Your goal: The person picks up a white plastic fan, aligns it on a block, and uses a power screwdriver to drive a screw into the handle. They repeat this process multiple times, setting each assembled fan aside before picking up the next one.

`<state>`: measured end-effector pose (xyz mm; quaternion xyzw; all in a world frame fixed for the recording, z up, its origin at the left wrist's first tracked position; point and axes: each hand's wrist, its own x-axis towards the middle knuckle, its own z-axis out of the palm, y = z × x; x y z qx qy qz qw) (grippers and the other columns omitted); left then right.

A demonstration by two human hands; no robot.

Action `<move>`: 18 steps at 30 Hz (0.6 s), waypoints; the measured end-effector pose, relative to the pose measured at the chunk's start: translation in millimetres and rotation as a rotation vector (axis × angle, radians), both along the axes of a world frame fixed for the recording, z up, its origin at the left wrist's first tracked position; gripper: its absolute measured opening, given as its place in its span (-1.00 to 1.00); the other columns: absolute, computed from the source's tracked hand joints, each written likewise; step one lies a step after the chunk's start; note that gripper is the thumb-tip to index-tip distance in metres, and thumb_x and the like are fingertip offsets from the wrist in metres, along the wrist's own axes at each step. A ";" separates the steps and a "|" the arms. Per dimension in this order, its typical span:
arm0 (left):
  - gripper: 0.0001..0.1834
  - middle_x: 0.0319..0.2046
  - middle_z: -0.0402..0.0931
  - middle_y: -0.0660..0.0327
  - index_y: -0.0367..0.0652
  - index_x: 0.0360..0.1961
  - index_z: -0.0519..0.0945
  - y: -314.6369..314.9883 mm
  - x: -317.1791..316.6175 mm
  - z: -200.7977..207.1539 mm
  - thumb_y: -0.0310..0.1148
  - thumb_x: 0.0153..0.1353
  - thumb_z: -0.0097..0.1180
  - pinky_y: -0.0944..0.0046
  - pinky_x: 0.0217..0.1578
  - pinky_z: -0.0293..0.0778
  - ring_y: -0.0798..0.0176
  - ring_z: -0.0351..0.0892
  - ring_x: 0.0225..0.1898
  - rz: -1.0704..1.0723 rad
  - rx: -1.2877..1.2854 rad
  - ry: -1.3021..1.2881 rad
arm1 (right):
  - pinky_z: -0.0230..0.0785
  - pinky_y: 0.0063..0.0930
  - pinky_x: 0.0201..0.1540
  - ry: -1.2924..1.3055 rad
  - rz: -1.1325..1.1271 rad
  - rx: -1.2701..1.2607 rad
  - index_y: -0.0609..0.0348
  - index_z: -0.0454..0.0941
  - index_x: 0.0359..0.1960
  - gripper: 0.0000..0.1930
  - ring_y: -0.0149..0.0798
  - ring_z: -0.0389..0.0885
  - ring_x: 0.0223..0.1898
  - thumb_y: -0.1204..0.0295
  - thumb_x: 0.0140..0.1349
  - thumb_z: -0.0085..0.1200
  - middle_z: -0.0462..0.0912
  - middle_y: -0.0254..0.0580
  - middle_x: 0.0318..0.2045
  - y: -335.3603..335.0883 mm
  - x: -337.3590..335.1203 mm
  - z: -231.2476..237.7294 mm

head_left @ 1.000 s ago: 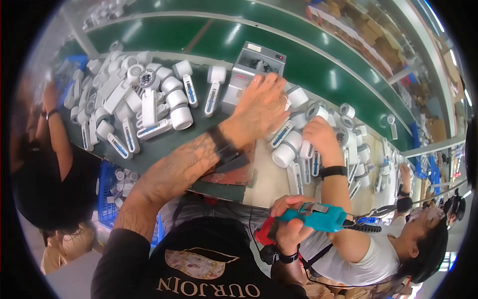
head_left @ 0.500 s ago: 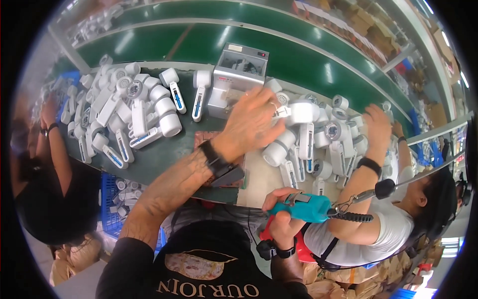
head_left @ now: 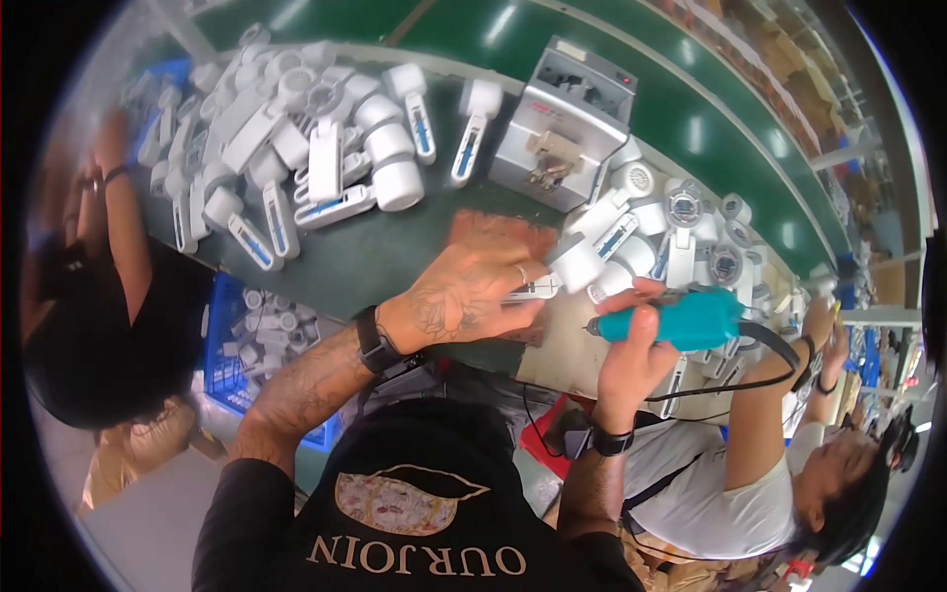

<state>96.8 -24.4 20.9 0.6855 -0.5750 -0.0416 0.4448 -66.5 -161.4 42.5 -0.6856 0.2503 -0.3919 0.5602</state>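
Observation:
My left hand point(head_left: 472, 293) grips a white handheld fan part point(head_left: 557, 276) by its handle, holding it over a brown mat point(head_left: 501, 237) on the green bench. My right hand point(head_left: 631, 340) is closed around a teal electric screwdriver point(head_left: 681, 319), its tip pointing left at the white part. A black cable point(head_left: 779, 360) runs from the screwdriver's back end.
A grey box machine point(head_left: 564, 123) stands behind the mat. Several white fan parts point(head_left: 316, 148) lie piled at the left, more point(head_left: 681, 237) at the right. A blue crate point(head_left: 242, 345) sits under the bench. One person is at my left point(head_left: 109, 296), another at my right point(head_left: 789, 474).
My left hand came back from the pile with a white part to the mat. My right hand rose from my lap with the screwdriver up to the part.

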 end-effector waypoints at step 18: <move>-0.55 -0.20 0.56 0.24 -0.11 -0.16 0.56 10.0 3.1 -24.5 -0.18 -0.06 0.41 0.13 -0.10 0.50 0.11 0.55 -0.11 -0.083 -0.034 -0.094 | 0.22 -0.41 -0.48 -0.278 0.099 0.075 0.29 0.40 -0.09 -0.23 -0.34 0.32 -0.62 -0.34 0.22 -0.02 0.35 -0.29 -0.64 38.4 60.0 15.8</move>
